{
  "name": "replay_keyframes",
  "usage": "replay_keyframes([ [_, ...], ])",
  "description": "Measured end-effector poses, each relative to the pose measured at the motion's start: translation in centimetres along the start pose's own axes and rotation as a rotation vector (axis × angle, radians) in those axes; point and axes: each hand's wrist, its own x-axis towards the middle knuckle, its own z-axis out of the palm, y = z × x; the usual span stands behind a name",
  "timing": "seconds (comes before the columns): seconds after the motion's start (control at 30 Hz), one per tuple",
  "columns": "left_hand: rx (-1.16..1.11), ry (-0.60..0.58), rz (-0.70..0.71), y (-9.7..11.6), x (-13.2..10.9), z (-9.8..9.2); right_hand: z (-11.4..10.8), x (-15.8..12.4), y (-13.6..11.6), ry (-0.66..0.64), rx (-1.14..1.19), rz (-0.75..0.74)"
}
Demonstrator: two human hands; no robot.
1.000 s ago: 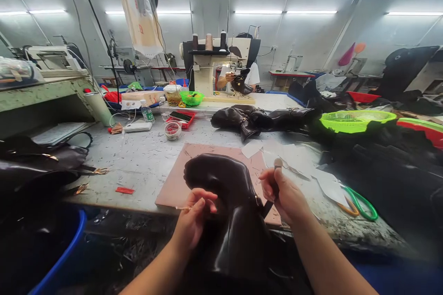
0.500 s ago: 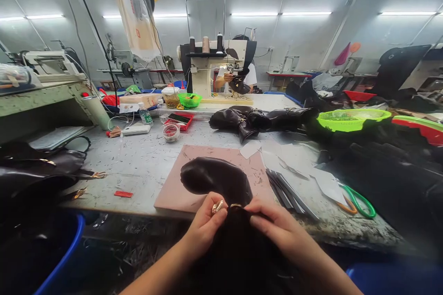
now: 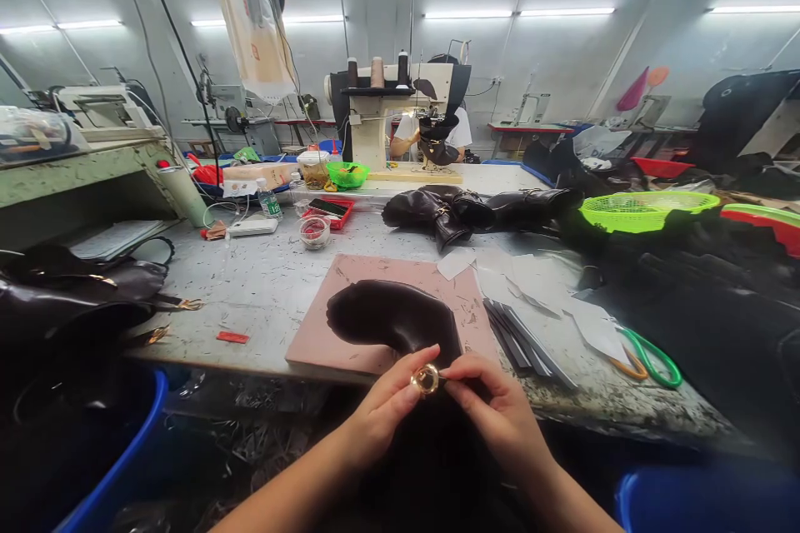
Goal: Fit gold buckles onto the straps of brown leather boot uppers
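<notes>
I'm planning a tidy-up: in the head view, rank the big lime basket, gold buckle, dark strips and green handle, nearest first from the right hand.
1. Gold buckle, just left of the right hand
2. Dark strips, on the hand's right
3. Green handle, farther right
4. Lime basket, farther back, right

With our left hand (image 3: 386, 406) we pinch a gold buckle (image 3: 425, 379), our right hand (image 3: 493, 396) close beside it; a dark boot (image 3: 381, 312) has its foot over a pink board (image 3: 312, 341) on our worktop (image 3: 200, 291).
</notes>
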Motion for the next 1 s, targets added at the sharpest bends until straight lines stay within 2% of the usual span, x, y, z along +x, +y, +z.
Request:
replay_keyframes([
  [0.1, -0.142, 0.025, -0.016, -0.5, 0.0, -0.1, -0.2, -0.1, 0.2, -0.046, 0.043, -0.07],
  [0.2, -0.136, 0.024, -0.014, -0.5, 0.0, -0.1, -0.1, -0.2, 0.2, -0.074, -0.008, -0.101],
  [0.37, 0.179, -0.078, 0.073, 0.4, 0.0, 0.3, 0.8, -0.5, -0.1, 0.027, -0.052, -0.096],
  [0.47, 0.344, -0.039, 0.111, 0.5, 0.0, 0.7, 1.2, -0.6, -0.5, -0.074, -0.077, -0.183],
  [0.53, 0.399, 0.021, 0.106, 0.5, -0.1, 0.8, 1.3, -0.7, -0.7, -0.142, -0.172, -0.235],
  [0.6, 0.448, 0.043, 0.102, 0.6, -0.2, 0.8, 1.4, -0.8, -1.1, -0.083, -0.324, -0.299],
  [0.67, 0.481, -0.011, 0.064, 1.3, -0.3, 0.7, 1.2, -0.9, -1.8, -0.03, -0.453, -0.391],
  [0.73, 0.512, -0.119, -0.006, 2.4, -0.3, 0.6, 1.0, -1.0, -2.9, -0.154, -0.454, -0.451],
  [0.8, 0.563, -0.256, -0.051, 3.6, -0.2, 0.6, 0.7, -1.0, -4.2, -0.37, -0.358, -0.41],
  [0.87, 0.632, -0.315, -0.042, 4.5, -0.2, 0.6, 0.6, -1.0, -5.1, -0.515, -0.264, -0.342],
  [0.93, 0.7, -0.305, -0.006, 5.0, -0.3, 0.7, 0.4, -1.1, -5.4, -0.546, -0.208, -0.31],
  [1.0, 0.731, -0.28, 0.02, 5.0, -0.5, 0.6, 0.1, -1.3, -4.8, -0.495, -0.164, -0.284],
])
